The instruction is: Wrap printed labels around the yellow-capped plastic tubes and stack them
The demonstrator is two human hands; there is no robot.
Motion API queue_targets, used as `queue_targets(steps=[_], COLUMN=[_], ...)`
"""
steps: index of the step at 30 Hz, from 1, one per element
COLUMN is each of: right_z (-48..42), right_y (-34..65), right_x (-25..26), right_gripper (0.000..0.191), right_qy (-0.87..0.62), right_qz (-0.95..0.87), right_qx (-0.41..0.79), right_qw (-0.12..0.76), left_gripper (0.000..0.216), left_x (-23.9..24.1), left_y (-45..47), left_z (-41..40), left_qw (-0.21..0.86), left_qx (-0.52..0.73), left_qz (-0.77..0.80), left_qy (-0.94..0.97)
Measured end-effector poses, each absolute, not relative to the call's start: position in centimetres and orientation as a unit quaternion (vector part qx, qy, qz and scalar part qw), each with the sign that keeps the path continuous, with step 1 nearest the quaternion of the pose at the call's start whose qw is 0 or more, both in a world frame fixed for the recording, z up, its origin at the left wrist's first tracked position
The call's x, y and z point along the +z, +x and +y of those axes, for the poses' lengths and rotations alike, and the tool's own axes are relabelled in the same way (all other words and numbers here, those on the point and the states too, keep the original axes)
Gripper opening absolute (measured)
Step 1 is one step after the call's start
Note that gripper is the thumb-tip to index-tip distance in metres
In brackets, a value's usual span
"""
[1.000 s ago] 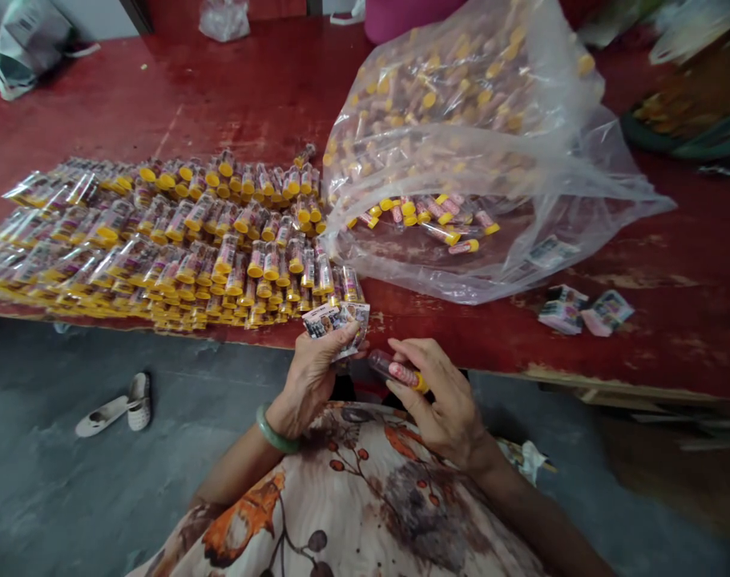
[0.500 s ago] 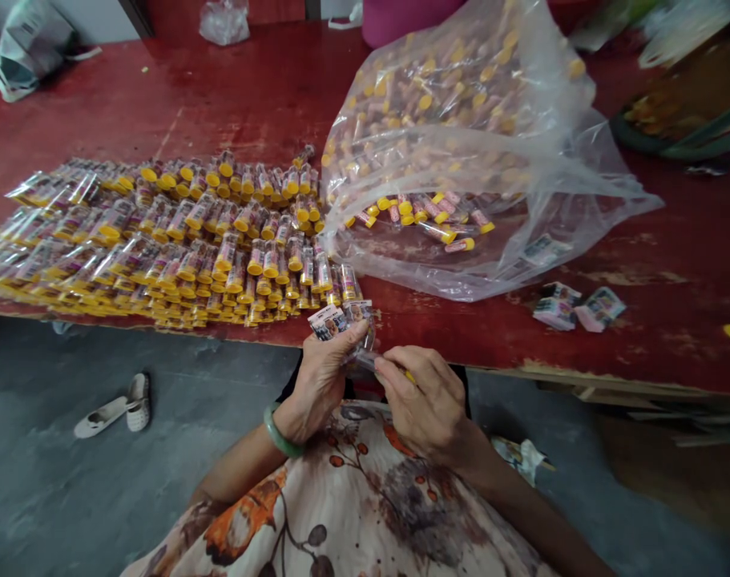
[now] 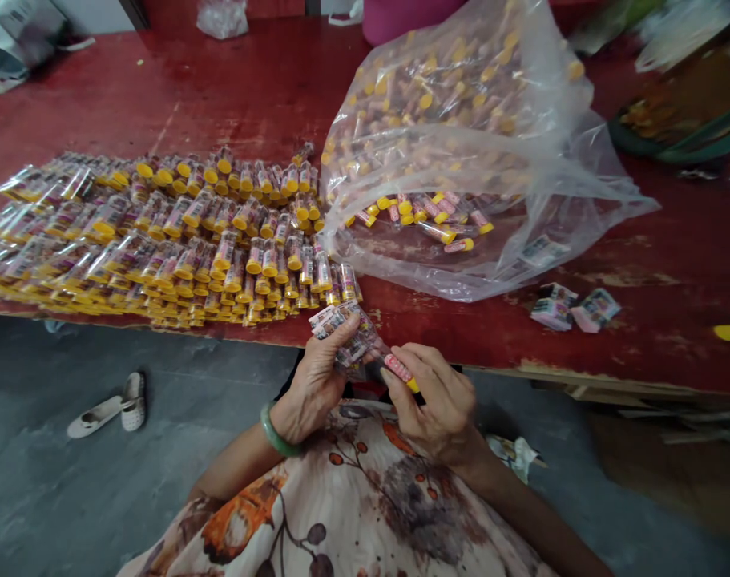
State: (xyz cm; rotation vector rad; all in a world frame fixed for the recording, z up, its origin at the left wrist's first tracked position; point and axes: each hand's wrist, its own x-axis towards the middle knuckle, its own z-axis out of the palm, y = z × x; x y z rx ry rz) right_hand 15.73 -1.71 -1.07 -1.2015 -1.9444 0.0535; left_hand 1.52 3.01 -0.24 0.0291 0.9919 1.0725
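Thumb and fingers of the right hand pinch one clear tube near its yellow cap, pink pieces showing inside. Its clear end points toward the left hand, which clasps a few printed cards under its thumb; whether tube and cards touch, I cannot tell. Both hands are at the front edge of the red bench, near its middle. A green bangle circles the left wrist. Just beyond that hand, stacked yellow-capped tubes run leftward along the front edge. Right of them lies a big translucent bag, full of similar tubes, with some loose ones at its mouth. Two small card stacks sit between the bag and the front edge, farther right. A pink container stands toward the back edge, behind the bag.
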Motion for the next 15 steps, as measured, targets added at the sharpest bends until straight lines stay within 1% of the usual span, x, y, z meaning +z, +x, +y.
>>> queue_targets(steps=[10,15], right_z=[-1.98,-2.1], right_y=[15.81,15.51], right_x=[-1.42,-1.32], right_gripper=[0.037,0.038], right_qy=[-0.465,-0.482], right_qz=[-0.78,-0.772], right_qx=[0.015,0.0], right_qw=[0.418,0.414], left_gripper=[0.03,0.028], left_x=[-0.5,-0.63], left_y=[1.76,1.86], left_z=[2.98,2.51], left_qw=[0.735,0.705], left_qx=[0.512,0.53], left_qz=[0.443,0.462], left_qy=[0.026,0.091])
